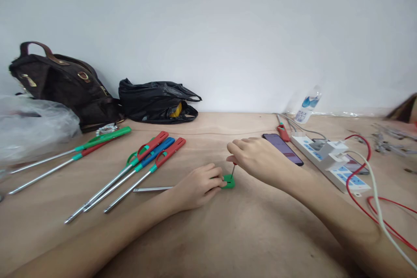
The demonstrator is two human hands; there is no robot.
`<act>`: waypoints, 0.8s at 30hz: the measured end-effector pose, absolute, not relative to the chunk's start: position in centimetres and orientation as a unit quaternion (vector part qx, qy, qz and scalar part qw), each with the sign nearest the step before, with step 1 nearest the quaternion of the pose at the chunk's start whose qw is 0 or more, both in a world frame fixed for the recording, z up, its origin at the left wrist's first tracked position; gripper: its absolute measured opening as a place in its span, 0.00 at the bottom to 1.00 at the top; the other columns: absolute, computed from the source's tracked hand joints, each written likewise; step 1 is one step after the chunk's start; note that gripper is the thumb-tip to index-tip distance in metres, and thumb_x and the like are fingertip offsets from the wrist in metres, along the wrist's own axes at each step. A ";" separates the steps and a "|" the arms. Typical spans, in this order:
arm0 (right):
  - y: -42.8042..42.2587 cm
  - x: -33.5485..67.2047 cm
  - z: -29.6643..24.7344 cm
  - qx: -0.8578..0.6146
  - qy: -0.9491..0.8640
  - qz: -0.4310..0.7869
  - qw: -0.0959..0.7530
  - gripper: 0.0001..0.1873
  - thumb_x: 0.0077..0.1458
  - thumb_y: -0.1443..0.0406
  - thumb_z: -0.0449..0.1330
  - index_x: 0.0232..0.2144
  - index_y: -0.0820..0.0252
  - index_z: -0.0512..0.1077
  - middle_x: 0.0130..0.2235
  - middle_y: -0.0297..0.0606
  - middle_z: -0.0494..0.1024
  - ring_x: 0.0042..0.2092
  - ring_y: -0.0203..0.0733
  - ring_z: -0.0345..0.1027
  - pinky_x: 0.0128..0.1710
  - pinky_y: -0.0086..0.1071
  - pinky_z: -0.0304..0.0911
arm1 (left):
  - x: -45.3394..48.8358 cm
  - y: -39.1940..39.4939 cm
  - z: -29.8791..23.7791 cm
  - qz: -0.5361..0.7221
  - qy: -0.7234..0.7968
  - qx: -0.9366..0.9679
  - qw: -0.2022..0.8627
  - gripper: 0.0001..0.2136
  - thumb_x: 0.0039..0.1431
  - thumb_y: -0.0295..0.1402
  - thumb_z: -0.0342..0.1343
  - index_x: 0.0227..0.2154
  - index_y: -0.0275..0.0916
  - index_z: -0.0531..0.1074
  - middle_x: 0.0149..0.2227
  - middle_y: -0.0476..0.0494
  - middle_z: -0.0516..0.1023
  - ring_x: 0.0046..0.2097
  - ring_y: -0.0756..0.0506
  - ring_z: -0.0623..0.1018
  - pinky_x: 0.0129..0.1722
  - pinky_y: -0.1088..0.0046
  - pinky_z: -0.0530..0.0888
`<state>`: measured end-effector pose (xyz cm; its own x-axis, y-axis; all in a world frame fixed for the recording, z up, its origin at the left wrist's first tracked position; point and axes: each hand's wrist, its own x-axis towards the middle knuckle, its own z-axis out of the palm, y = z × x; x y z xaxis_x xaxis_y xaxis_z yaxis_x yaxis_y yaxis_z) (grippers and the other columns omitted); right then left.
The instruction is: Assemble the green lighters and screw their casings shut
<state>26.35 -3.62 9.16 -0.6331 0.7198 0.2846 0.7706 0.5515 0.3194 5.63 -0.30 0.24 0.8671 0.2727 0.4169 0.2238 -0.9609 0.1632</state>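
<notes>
My left hand (198, 186) lies on the table with its fingers curled around a small green plastic part (229, 181), which belongs to a long lighter whose metal tube (152, 189) sticks out to the left. My right hand (257, 156) hovers just above it, fingers pinched on a small red-handled screwdriver (233, 168). The screwdriver stands nearly upright with its tip on the green part.
Several long lighters (143, 163) with red, blue and green handles lie left of my hands. A brown handbag (61, 82), a black plastic bag (156, 102) and a clear bag (32, 126) sit at the back left. A phone (282, 148), a white power strip (329, 158), red and white cables (371, 208) and a bottle (308, 104) are to the right.
</notes>
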 end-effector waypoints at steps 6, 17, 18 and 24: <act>-4.8 27.2 10.3 -0.455 -0.872 -0.175 0.047 0.04 0.59 0.70 0.54 0.38 0.63 0.66 0.28 0.38 0.77 0.30 0.44 0.70 0.27 0.32 0.48 | 5.6 -0.3 0.3 0.208 0.134 0.967 0.055 0.11 0.67 0.26 0.45 0.38 0.37 0.73 0.38 0.42 0.73 0.37 0.46 0.71 0.36 0.70 0.70; -4.0 26.8 9.0 -0.427 -0.870 -0.237 0.069 0.12 0.65 0.65 0.51 0.29 0.62 0.69 0.31 0.47 0.77 0.35 0.49 0.70 0.34 0.37 0.55 | 5.5 -0.3 0.3 0.210 0.130 0.968 0.045 0.10 0.66 0.25 0.45 0.38 0.36 0.73 0.38 0.42 0.73 0.37 0.46 0.70 0.35 0.71 0.69; -4.2 26.8 9.2 -0.421 -0.878 -0.216 0.069 0.10 0.63 0.67 0.51 0.31 0.63 0.69 0.32 0.46 0.77 0.37 0.49 0.70 0.35 0.37 0.56 | 5.5 -0.3 0.3 0.210 0.129 0.968 0.044 0.10 0.67 0.26 0.45 0.38 0.36 0.73 0.38 0.42 0.73 0.37 0.46 0.70 0.35 0.71 0.69; -4.6 26.5 9.3 -0.469 -0.865 -0.175 0.035 0.04 0.62 0.67 0.54 0.34 0.63 0.66 0.28 0.41 0.76 0.30 0.44 0.70 0.29 0.32 0.54 | 5.5 -0.2 0.2 0.218 0.120 0.968 0.040 0.10 0.66 0.25 0.46 0.38 0.37 0.73 0.39 0.42 0.73 0.37 0.46 0.70 0.35 0.71 0.69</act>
<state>26.53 -4.58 9.34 -0.5582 0.7987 0.2247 0.8232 0.4994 0.2699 5.52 -0.23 0.18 0.8758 0.2503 0.4126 0.2156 -0.9679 0.1296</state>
